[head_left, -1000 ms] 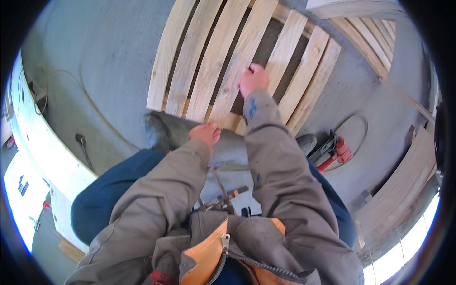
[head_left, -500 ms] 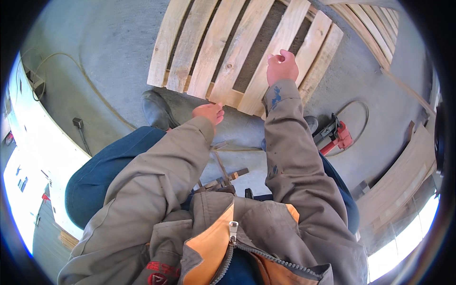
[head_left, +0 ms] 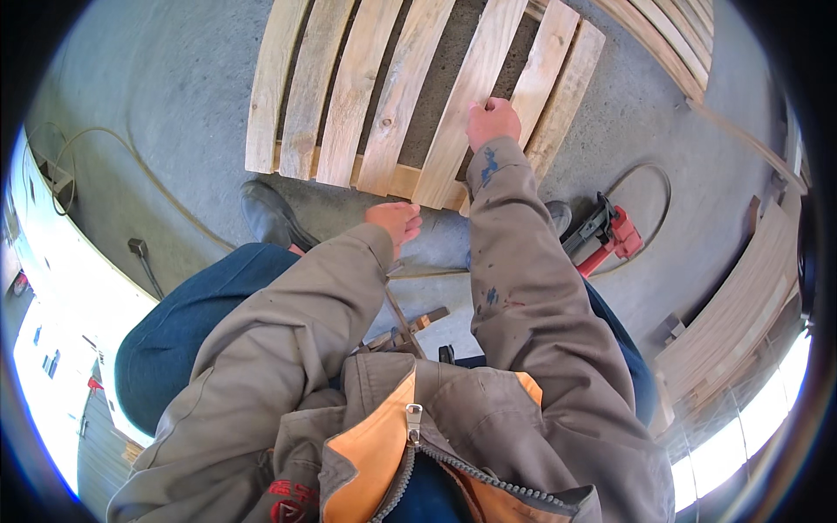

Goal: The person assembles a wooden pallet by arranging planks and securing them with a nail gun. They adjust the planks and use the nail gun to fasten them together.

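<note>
A wooden pallet (head_left: 379,113) of spaced pale slats lies on the floor in front of me. My right hand (head_left: 494,124) is closed at the right edge of a slat (head_left: 466,113), the third from the right, with its fingers partly hidden. At that slat's near left corner, my left hand (head_left: 397,220) has its fingers drawn together, and the fingertips meet the wood. A crosspiece (head_left: 403,180) shows beneath the near ends of the slats.
A red and black nail gun (head_left: 617,234) with a hose lies on the floor to the right. Another slatted wooden piece (head_left: 667,44) stands at far right. Long boards (head_left: 732,301) lie at the right. A hose (head_left: 144,161) crosses the floor at left. Wood scraps (head_left: 405,329) lie between my legs.
My right hand has turned from a loosely curled pose above the slats to a closed one at the slat's edge. My left fingertips have come to the slat's corner. The view has shifted slightly.
</note>
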Action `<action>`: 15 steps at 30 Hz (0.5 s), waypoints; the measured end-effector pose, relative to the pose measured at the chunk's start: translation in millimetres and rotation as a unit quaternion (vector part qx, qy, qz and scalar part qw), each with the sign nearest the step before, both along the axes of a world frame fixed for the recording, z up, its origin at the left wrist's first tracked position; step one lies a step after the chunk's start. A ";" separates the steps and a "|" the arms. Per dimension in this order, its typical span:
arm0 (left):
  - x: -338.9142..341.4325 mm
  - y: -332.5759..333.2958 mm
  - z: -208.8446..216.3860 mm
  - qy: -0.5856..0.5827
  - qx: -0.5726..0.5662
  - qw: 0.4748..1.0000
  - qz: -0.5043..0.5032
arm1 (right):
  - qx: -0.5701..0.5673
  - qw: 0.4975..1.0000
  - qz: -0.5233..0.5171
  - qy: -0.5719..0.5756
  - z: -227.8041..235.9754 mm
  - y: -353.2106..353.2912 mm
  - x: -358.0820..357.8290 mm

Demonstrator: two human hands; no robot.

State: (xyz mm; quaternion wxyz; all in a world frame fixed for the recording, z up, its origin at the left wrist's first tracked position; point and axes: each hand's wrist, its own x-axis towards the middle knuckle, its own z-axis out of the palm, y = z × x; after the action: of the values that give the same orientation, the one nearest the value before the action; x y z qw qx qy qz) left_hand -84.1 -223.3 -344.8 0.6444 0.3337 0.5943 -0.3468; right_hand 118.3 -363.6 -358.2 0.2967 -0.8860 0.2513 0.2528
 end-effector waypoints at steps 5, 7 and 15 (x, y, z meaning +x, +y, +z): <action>0.1 -6.1 -4.4 -0.003 -0.028 0.999 0.045 | 0.056 0.997 -0.046 0.001 -19.2 -4.8 -1.5; -0.8 -7.2 -5.3 -0.005 -0.033 0.997 0.069 | 0.065 0.995 -0.078 -0.013 -23.5 -0.3 -4.5; -4.1 -4.0 1.4 -0.005 -0.019 0.995 0.102 | 0.140 0.978 -0.151 -0.031 -48.1 3.0 -12.1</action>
State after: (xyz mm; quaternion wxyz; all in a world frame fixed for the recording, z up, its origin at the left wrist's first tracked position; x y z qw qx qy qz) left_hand -88.2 -227.3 -343.4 0.6851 0.2612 0.6156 -0.2889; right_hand 106.2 -360.6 -406.3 0.4607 -0.7946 0.3351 0.2098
